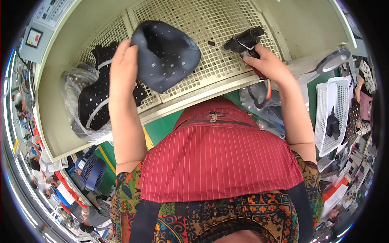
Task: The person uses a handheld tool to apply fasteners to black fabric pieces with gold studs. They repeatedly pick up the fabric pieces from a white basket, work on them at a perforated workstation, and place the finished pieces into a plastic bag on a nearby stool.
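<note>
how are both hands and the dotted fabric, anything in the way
Left hand: holding dotted fabric by its edge. Right hand: holding black handheld tool. Between them: small dark piece on grid.

Counted by clock face about the centre of the view: one left hand (123, 69) at 10 and one right hand (269, 62) at 2; one studded blue cloth piece (172, 65) at 11; one black device (244, 39) at 1; one small black bit (211, 43) at 12; at least one studded black piece (92, 99) toward 9, the overlap hiding whether there are more; one white basket (321, 113) at 3; one blue fan (93, 172) at 8; one red apron (219, 162) at 6.
</note>
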`<move>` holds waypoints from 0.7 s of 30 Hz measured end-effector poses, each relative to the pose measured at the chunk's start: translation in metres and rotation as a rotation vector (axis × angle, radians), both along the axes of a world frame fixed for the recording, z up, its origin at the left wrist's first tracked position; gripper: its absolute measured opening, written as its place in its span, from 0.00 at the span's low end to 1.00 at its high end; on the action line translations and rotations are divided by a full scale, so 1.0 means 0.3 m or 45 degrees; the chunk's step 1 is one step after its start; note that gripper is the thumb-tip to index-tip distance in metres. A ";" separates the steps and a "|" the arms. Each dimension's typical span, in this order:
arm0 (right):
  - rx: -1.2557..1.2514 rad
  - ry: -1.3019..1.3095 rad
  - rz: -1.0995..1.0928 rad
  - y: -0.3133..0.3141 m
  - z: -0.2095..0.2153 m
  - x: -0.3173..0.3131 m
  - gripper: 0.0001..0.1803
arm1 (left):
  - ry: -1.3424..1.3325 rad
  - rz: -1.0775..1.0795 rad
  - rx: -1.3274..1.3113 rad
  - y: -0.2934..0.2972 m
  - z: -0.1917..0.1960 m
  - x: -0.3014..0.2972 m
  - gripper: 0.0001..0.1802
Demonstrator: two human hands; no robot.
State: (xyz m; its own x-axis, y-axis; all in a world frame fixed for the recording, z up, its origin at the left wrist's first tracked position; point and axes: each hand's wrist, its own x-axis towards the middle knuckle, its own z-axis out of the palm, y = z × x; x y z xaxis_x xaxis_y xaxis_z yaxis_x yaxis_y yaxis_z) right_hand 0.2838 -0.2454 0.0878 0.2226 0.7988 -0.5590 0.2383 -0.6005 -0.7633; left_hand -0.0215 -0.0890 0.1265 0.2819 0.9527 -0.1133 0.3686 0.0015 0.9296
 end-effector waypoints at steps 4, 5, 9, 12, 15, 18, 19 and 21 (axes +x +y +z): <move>0.419 -0.530 0.068 -0.058 -0.154 0.063 0.22 | -0.549 0.134 -0.107 0.031 0.070 -0.025 0.23; 0.385 -0.735 0.127 -0.079 -0.124 0.059 0.22 | -0.549 0.113 -0.089 0.009 0.108 -0.014 0.23; 0.186 -0.532 0.006 -0.170 0.227 -0.038 0.21 | -0.457 -0.229 -0.071 -0.028 0.207 -0.008 0.23; 1.053 -0.839 0.071 -0.229 0.255 -0.085 0.22 | 0.166 -0.667 0.551 -0.104 0.281 0.105 0.17; 1.493 -0.924 0.116 -0.283 0.362 -0.184 0.25 | 0.271 -1.509 0.637 -0.257 0.439 0.277 0.10; 1.441 -1.103 0.000 -0.454 0.376 -0.238 0.19 | 0.112 -1.929 0.850 -0.392 0.423 0.416 0.05; 1.268 -1.182 -0.033 -0.497 0.382 -0.252 0.16 | 0.072 -1.978 0.933 -0.434 0.420 0.440 0.04; 0.922 -1.302 -0.102 -0.596 0.394 -0.276 0.10 | 0.056 -2.057 1.027 -0.516 0.418 0.484 0.04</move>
